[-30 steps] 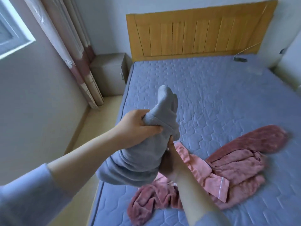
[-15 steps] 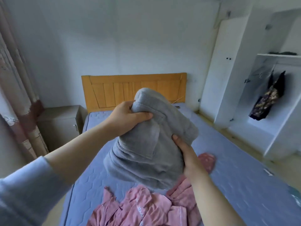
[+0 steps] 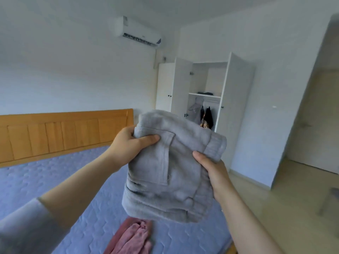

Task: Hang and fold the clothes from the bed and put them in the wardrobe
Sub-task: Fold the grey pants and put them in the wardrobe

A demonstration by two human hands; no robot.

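A folded grey garment (image 3: 170, 169) with a sewn pocket hangs in the air in front of me, above the bed's foot. My left hand (image 3: 132, 145) grips its upper left edge, thumb across the front. My right hand (image 3: 211, 167) holds its right side, thumb on the front and fingers hidden behind. Pink clothes (image 3: 132, 237) lie crumpled on the blue mattress (image 3: 55, 180) below. The white wardrobe (image 3: 236, 99) stands open beyond the garment, with a folded dark item on its shelf (image 3: 205, 95) and dark clothes (image 3: 207, 116) hanging from the rail.
A wooden headboard (image 3: 64, 132) runs along the left wall. An air conditioner (image 3: 137, 32) is mounted high on the wall. Bare light floor (image 3: 275, 198) lies between the bed and the wardrobe, with a doorway (image 3: 321, 116) at the right.
My view has swung up and right from the bed toward the wardrobe. Both hands have lifted the grey garment off the pink clothes and hold it higher, more squarely folded.
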